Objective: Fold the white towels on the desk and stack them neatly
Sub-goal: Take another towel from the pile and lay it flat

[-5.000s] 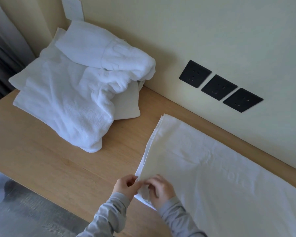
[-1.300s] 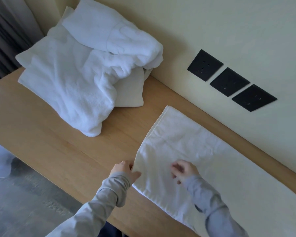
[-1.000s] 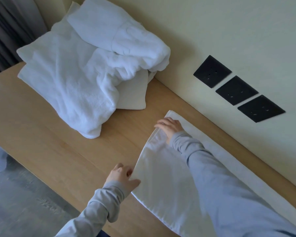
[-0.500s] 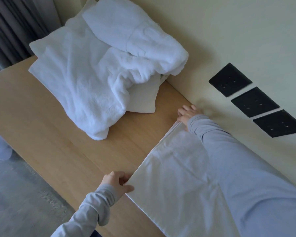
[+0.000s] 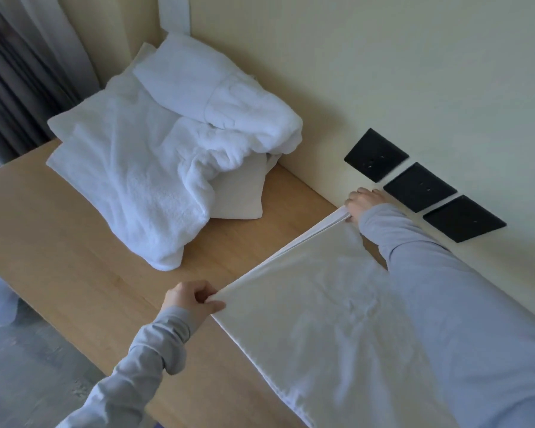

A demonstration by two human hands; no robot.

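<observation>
My left grip (image 5: 189, 299) is closed on the near corner of the thin white towel (image 5: 322, 319) — thumb on top, fingers curled, the cloth pinched between them. The towel lies spread on the pale wooden surface (image 5: 59, 242), reaching from just under the row of three black square wall sockets (image 5: 419, 187) toward me. One edge runs taut and straight from my left grip up to my right grip (image 5: 363, 203), and along it more than one layer of cloth shows.

My right grip sits at the far corner of the towel, just below and left of the sockets, close against the cream wall (image 5: 383, 57). I see only its back and knuckles, so I cannot tell whether it pinches the corner or merely presses it. My long grey right sleeve (image 5: 445, 288) crosses the towel and hides the part of it under the sockets.

Left of the sockets and well apart from them, a loose heap of thick white terry towels (image 5: 155, 168) is piled against the wall. It rests on a flatter folded white piece (image 5: 241, 196) that pokes out on the side toward the sockets. A strip of bare surface lies between the heap and the taut edge — the two are apart. Farther from the sockets, past the heap, hang dark grey curtains (image 5: 10, 88).
</observation>
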